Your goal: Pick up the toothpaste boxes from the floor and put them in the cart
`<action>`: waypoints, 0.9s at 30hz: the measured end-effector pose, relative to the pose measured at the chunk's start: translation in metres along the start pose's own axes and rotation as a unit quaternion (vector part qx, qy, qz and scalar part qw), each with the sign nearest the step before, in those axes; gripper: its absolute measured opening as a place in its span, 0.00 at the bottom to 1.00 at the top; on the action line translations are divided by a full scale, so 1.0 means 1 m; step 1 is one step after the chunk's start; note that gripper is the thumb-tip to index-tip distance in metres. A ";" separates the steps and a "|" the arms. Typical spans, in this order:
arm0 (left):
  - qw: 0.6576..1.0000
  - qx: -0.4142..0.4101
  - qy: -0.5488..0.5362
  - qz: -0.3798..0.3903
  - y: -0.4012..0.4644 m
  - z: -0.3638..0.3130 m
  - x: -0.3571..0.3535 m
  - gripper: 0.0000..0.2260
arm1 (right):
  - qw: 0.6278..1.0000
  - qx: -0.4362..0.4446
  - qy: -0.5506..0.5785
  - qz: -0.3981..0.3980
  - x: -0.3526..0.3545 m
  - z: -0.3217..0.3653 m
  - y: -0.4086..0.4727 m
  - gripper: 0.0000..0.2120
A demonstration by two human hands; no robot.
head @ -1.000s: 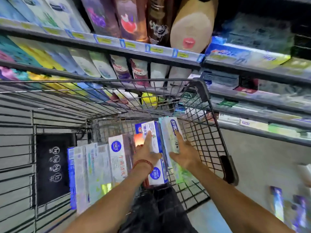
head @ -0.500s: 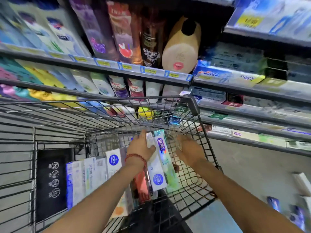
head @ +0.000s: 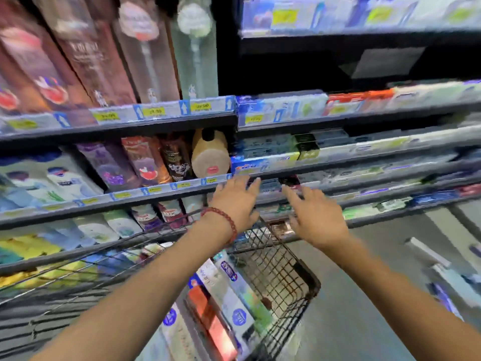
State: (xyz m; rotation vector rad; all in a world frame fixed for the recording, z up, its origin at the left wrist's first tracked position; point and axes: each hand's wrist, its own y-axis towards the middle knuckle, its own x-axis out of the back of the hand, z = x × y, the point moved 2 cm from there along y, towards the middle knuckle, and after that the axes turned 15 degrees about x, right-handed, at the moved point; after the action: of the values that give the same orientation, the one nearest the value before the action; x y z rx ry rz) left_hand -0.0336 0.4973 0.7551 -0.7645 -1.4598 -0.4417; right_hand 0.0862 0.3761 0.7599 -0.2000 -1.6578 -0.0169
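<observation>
floor boxes (head: 442,280) motion-blurred, edge-cropped

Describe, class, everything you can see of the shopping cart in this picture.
The cart is a basket of dark wire mesh with a thicker dark rim, rusty in patches. It stands on a grey floor beside the store shelves, seen from above and partly cut off by the picture's lower edge. Several toothpaste boxes lie inside against its mesh, white, blue and orange. Both forearms reach over it, and neither hand touches it.
</observation>
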 end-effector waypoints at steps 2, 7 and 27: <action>0.998 -0.045 0.011 -0.037 -0.002 -0.033 0.024 0.31 | 0.999 -0.040 -0.019 -0.027 0.014 -0.018 -0.028 0.33; 0.982 -0.145 0.019 -0.117 -0.022 -0.121 0.063 0.29 | 0.984 -0.123 -0.065 -0.107 0.047 -0.074 -0.120 0.32; 0.869 -0.445 0.027 -0.215 -0.261 -0.575 0.104 0.26 | 0.866 -0.469 -0.158 -0.068 0.066 -0.201 -0.639 0.25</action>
State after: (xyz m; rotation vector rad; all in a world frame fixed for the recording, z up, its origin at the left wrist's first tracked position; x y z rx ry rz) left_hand 0.2071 -0.0660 0.9411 -1.1197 -1.3373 -1.5384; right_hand 0.1891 -0.2710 0.9137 -0.8587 -1.8674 -0.9581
